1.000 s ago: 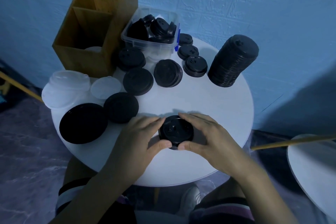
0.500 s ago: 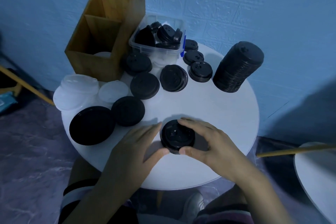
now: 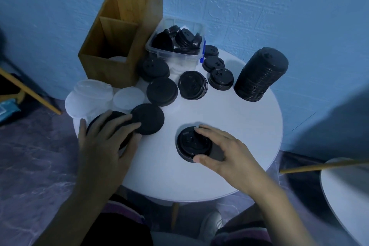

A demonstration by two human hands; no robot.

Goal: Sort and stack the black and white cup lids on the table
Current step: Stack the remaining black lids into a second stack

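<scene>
Far left, the translucent white lids (image 3: pixel 87 96) bunch at the edge of the table (image 3: pixel 239 126), apart from the black ones, likely so the colours stay sorted. Next, the left hand (image 3: pixel 105 138) lies over the big black lid (image 3: pixel 117 116), fingers spread and fairly straight across its top, thumb by the left rim. It reads as a reach to claim that lid, with no clamp on it. Just beside sits a mid-size black lid (image 3: pixel 147 119). Centre now: the right hand (image 3: pixel 225 152) pinches a small black lid (image 3: pixel 191 144), forefinger on the far rim and thumb on the near rim. The lid is down on the table, and the grip suits lifting it. Further right stands the tall black stack (image 3: pixel 261 74), probably where matching lids belong.
</scene>
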